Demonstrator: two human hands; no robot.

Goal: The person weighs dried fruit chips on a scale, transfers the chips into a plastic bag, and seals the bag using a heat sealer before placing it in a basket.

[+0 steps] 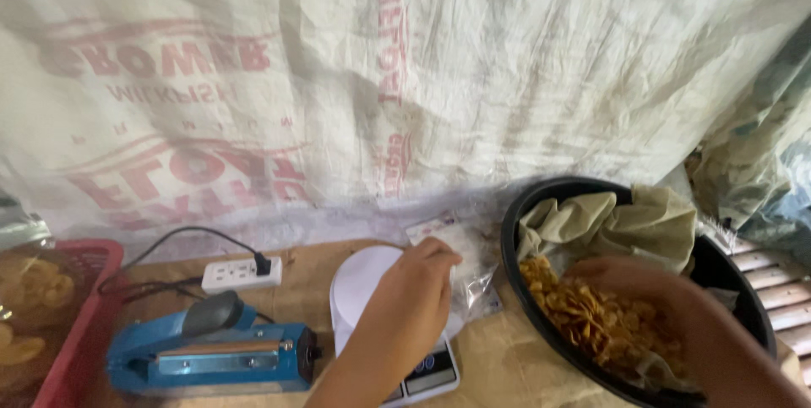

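A small clear plastic bag (463,258) sits on the white digital kitchen scale (372,290), its far edge hanging off toward the black basin (735,285). The left hand (418,285) has its fingers closed on the bag's near edge, holding it at the platform. The right hand (650,290) is down in the basin, cupped over the golden fried chips (583,315) — its fingers are blurred, so I cannot tell whether they are together on a handful or spread apart.

The likely slip, as I judge it: the bag is limp and only half on the platform, so chips carried across could miss its mouth and scatter on the paper-covered tabletop (507,366), or the bag could slide off the scale. The left forearm also hides part of the display.

Counted: one bag, one scale, one basin lined with one greyish cloth (617,222), two hands. Further out — one blue impulse sealer (211,349), one white power strip (241,273) with one black plug in it, one red basket (80,323) at the left edge, one printed sack sheet (405,70) hung behind.
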